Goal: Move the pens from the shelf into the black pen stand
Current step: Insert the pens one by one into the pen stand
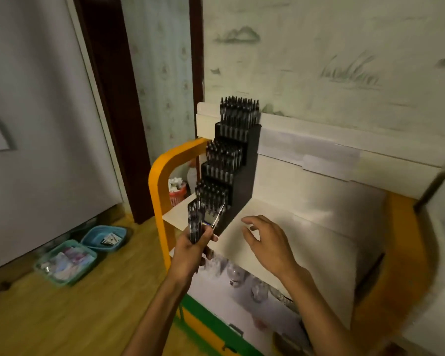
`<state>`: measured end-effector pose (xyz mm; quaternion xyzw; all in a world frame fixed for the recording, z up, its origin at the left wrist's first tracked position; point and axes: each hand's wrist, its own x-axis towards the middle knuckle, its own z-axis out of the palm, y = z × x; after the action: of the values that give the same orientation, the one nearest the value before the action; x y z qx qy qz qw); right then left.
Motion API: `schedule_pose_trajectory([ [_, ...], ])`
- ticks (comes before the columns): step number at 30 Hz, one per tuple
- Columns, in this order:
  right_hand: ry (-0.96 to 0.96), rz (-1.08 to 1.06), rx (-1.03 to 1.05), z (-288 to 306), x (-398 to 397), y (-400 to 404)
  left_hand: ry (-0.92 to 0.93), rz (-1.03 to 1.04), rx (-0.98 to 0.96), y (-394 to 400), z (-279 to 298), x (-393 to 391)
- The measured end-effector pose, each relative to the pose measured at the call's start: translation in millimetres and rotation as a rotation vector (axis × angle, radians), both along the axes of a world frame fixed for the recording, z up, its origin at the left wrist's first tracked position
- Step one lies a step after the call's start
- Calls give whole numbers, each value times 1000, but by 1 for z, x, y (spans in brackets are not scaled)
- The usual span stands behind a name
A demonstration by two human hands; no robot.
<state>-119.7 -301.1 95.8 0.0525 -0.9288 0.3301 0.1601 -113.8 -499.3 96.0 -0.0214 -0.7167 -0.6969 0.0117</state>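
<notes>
Mostly, the black pen stand [231,163] stood filled, its three upper tiers packed; the left hand [190,249] gripped a bundle of pens [196,222] just before its lowest tier (seemingly the last batch); the right hand [266,242] hovered loosely open beside the stand, over the bare-looking shelf [306,232].

The pen stand [231,173] sits at the left end of the shelf [301,227], its tiers stepping up toward the far wall, pens standing in each tier. My left hand [190,249] grips a bundle of pens [196,222] just near of the stand's lowest tier. My right hand [266,241] hovers over the shelf, right of the stand. Two baskets [85,253] lie on the floor [75,309] to the left; a bin [177,192] stands beyond the shelf's left edge.
</notes>
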Motion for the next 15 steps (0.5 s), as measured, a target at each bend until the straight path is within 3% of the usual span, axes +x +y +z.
schedule_pose_trajectory([
  [15, 17, -138, -40, -3, -151, -71, -14, -147, -84, -71, 7, -178],
])
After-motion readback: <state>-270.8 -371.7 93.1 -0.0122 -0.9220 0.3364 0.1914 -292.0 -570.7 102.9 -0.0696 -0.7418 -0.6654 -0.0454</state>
